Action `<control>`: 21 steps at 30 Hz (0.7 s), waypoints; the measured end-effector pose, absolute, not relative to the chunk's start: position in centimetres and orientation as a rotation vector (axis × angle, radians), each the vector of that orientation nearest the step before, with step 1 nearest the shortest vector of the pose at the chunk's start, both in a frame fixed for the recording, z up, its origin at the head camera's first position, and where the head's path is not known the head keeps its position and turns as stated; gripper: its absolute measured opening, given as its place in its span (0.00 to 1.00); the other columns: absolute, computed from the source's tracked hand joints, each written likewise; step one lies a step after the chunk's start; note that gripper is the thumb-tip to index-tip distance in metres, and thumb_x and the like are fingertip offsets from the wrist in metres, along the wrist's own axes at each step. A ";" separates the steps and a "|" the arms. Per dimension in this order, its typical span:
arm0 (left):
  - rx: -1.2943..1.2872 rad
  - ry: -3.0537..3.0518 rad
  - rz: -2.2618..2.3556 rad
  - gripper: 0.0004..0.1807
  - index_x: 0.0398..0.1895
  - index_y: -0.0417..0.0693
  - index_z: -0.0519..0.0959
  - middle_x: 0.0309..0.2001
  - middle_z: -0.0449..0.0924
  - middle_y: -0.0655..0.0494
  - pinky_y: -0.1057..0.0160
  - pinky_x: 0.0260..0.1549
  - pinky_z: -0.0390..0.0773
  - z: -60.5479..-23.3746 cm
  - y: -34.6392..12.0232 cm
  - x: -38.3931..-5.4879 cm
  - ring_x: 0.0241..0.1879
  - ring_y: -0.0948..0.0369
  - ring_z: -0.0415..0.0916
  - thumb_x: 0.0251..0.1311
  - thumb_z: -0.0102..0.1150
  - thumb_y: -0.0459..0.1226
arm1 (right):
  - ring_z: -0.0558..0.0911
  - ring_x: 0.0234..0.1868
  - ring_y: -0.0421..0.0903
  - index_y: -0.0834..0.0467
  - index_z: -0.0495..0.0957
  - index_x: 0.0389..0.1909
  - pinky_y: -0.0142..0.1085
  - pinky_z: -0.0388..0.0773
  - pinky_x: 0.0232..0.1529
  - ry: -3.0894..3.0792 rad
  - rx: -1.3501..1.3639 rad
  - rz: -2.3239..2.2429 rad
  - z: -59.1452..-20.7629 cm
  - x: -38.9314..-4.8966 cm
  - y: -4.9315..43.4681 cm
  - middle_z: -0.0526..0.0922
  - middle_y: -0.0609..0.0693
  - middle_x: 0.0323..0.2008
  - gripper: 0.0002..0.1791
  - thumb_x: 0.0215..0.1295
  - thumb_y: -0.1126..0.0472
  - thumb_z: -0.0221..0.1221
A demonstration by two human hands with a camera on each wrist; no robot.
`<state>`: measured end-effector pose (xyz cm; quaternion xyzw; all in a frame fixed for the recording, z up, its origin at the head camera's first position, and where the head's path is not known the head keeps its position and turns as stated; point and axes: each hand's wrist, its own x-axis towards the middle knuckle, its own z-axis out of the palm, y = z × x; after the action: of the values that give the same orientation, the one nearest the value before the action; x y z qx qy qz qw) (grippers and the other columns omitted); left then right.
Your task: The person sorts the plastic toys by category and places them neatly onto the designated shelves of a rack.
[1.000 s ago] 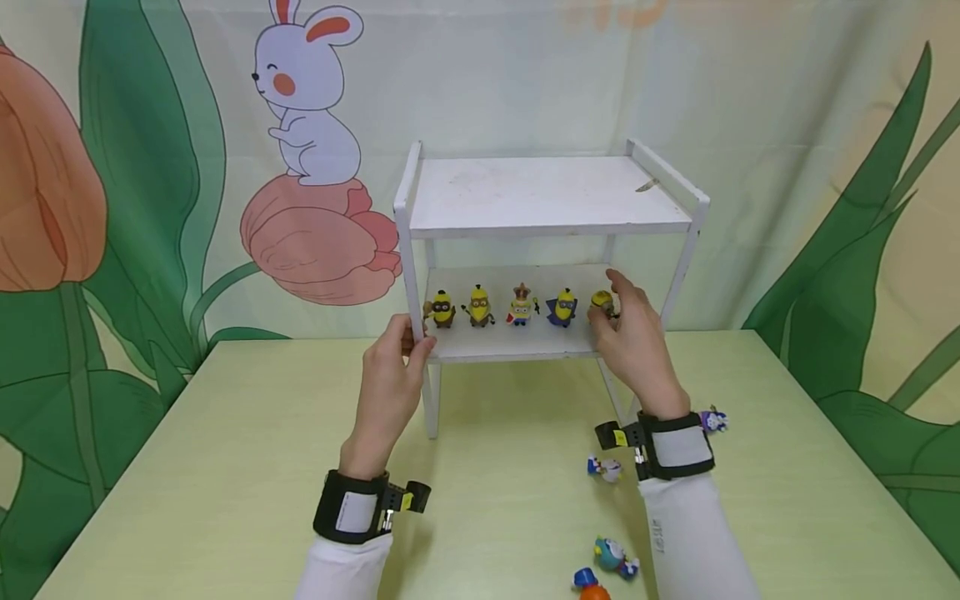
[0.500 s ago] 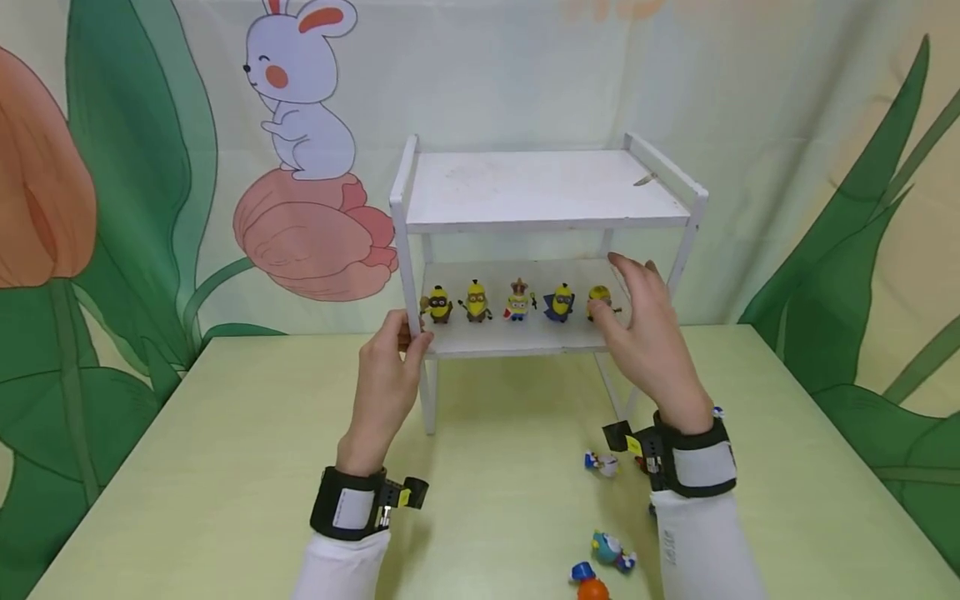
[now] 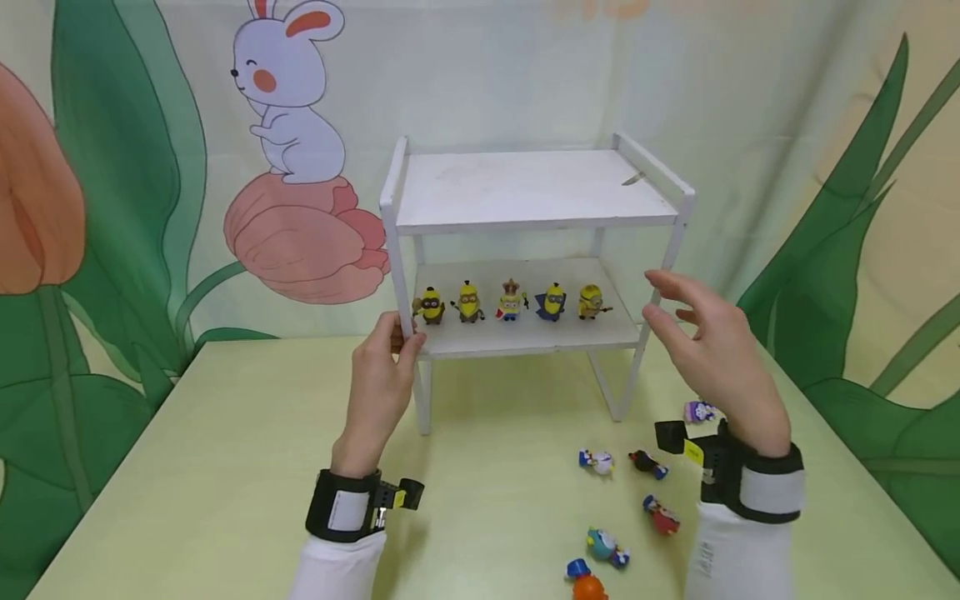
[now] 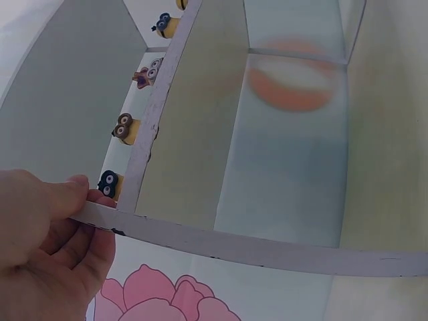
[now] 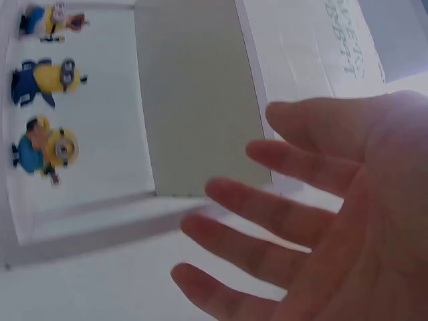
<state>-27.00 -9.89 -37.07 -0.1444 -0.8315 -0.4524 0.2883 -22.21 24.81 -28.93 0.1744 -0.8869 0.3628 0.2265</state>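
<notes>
A white two-tier shelf (image 3: 536,187) stands on the table, with several yellow minion figures lined up upright on its lower board. My left hand (image 3: 377,383) grips the left front post, thumb and fingers around it, as the left wrist view also shows at the post (image 4: 267,249). Off to the right of the shelf, my right hand (image 3: 716,354) is raised with fingers spread and nothing in them. Closest to it is the rightmost minion (image 3: 591,302), holding a brown guitar-like piece. Left of that one are a blue-caped minion (image 3: 552,302) and a crowned minion (image 3: 509,302).
Several small toy figures lie on the table right of and before the shelf: a purple one (image 3: 699,412), a white-and-blue one (image 3: 596,462), a red one (image 3: 662,515) and a teal one (image 3: 606,547). A printed cloth (image 3: 510,75) hangs behind.
My right hand has let go of the rightmost minion and drawn away to the right, leaving it standing on the board. The left hand keeps its grip on the post.
</notes>
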 end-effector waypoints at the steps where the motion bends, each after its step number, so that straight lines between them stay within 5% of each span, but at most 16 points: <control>1: -0.382 -2.217 -1.210 0.10 0.47 0.34 0.73 0.37 0.79 0.44 0.56 0.37 0.77 -37.1 -9.9 -27.0 0.35 0.52 0.76 0.65 0.59 0.29 | 0.73 0.61 0.56 0.59 0.70 0.66 0.57 0.69 0.56 -2.445 0.475 1.000 -28.9 -22.1 25.2 0.73 0.55 0.64 0.23 0.74 0.55 0.54; 21: -0.369 -2.218 -1.240 0.11 0.47 0.34 0.73 0.37 0.79 0.44 0.56 0.37 0.77 -37.3 -9.8 -26.8 0.36 0.52 0.76 0.64 0.59 0.29 | 0.70 0.61 0.64 0.60 0.59 0.71 0.60 0.71 0.50 -2.947 0.214 0.882 -31.6 -21.7 32.4 0.69 0.67 0.63 0.32 0.76 0.44 0.46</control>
<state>-26.83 -9.77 -37.27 -0.1380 -0.8284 -0.4633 0.2830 -21.74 32.41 -31.61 0.0695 -0.9552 0.2861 0.0290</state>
